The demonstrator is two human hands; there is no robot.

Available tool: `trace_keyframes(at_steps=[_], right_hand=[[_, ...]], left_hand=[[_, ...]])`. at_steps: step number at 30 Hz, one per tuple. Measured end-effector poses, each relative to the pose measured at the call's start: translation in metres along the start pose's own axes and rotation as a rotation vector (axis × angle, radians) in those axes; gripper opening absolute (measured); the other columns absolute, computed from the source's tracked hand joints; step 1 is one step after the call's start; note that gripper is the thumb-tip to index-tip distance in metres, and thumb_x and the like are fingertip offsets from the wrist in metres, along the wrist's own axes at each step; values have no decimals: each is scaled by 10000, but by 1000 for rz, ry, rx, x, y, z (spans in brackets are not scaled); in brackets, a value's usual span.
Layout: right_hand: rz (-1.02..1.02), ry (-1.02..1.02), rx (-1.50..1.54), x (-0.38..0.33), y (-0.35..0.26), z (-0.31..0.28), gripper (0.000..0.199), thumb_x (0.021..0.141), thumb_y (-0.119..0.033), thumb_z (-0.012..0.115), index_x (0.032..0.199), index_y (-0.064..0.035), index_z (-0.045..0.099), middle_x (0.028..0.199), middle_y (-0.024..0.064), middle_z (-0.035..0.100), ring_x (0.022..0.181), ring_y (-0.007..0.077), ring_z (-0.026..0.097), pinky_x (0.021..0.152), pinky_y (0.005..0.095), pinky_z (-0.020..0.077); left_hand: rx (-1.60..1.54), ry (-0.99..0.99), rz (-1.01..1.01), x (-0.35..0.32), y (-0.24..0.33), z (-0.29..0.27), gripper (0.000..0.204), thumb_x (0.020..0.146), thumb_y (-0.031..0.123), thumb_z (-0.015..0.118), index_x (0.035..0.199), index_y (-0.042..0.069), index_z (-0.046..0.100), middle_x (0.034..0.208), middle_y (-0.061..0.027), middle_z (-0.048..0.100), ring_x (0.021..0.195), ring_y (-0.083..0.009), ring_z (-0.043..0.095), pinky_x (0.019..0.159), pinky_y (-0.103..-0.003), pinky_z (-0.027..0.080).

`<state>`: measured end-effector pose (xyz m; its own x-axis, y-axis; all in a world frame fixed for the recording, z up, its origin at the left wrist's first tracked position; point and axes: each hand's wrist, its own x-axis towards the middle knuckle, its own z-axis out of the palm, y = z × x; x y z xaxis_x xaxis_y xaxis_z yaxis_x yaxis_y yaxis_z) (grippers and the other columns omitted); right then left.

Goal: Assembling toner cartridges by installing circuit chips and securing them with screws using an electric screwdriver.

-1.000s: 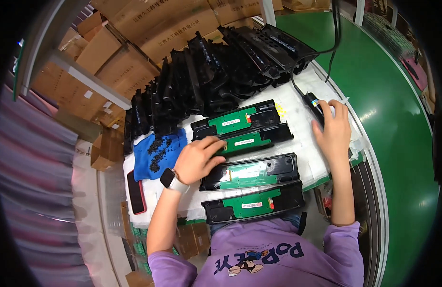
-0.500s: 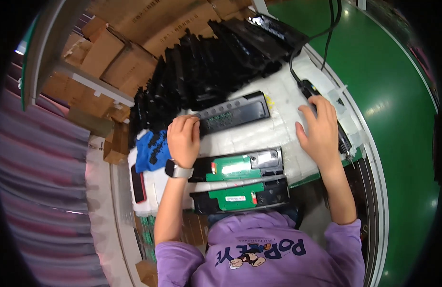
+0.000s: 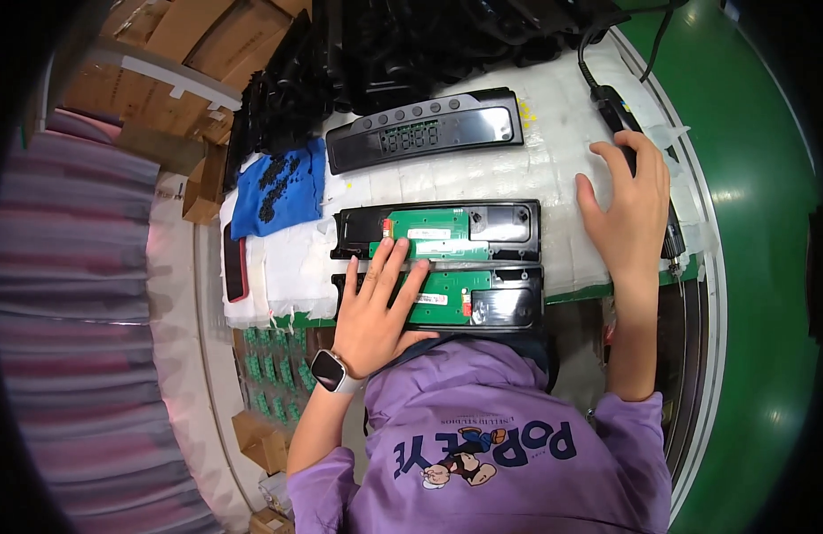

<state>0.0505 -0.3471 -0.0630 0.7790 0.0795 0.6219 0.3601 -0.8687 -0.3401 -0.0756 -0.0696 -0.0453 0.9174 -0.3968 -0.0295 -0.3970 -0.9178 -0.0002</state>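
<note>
A white-covered tabletop (image 3: 563, 222) spans the frame's middle, a heap of black plastic housings (image 3: 376, 62) along its top. Below the heap lies a clock-display panel (image 3: 456, 133), digits and round buttons facing up. Near the centre, a middle panel (image 3: 505, 236) and, just beneath, a lower panel (image 3: 514, 303) lie back side up. At right slants a corded electric screwdriver (image 3: 615, 109). The right hand (image 3: 634, 200) is over it, fingers loosely bent, thumb apart, unclenched; whether they touch it, I cannot tell. The left hand (image 3: 376, 316), left of centre, spreads its released fingers over the lower two panels. Green circuit boards (image 3: 456, 283) sit in those. Centre left are a blue cloth (image 3: 309, 191), a red-edged smartphone (image 3: 236, 267), a smartwatch (image 3: 329, 370) on the left wrist, and tiny black screw-like pieces (image 3: 274, 182) on the cloth.
</note>
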Motion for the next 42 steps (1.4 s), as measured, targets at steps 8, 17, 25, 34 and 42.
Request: trace_keyframes(at_steps=[8,17,25,34,42], right_hand=[[87,11,-74,9,-3,-3,369,677,-127,680,1027,-74,576,1080,117,506,1003,296,504,835,379,423],[118,-69,-262,24,4,-2,420,730,-165,647,1127,-104,527,1084,100,521,931,275,560,708,368,485],[124,-27,-352,20,5,3,436,738,-152,627,1144,-68,492,1054,121,522,845,304,592,667,383,492],[295,-36,-501,19,4,5,383,710,-226,639,1043,-47,582,894,139,595,793,318,610,659,394,500],[246,42,-592,30,-4,26,391,675,-274,626,991,-45,612,890,127,602,743,306,617,630,396,501]], left_hand=[[-17,19,25,10,-11,-7,708,729,626,503,1338,282,393,1406,-165,285,1322,-342,224,968,-621,216],[-83,274,22,34,-20,-1,721,702,586,582,1297,200,449,1317,-126,415,1250,-301,350,955,-532,276],[-115,372,49,41,-28,3,721,689,528,630,1288,169,449,1263,-132,450,1206,-313,377,950,-529,295],[-54,858,-173,37,-131,-19,223,641,-25,558,854,33,589,768,-128,561,759,-304,557,629,-390,455],[-208,343,-425,28,-254,-2,168,675,77,711,781,-1,607,805,-144,608,709,-317,588,612,-376,461]])
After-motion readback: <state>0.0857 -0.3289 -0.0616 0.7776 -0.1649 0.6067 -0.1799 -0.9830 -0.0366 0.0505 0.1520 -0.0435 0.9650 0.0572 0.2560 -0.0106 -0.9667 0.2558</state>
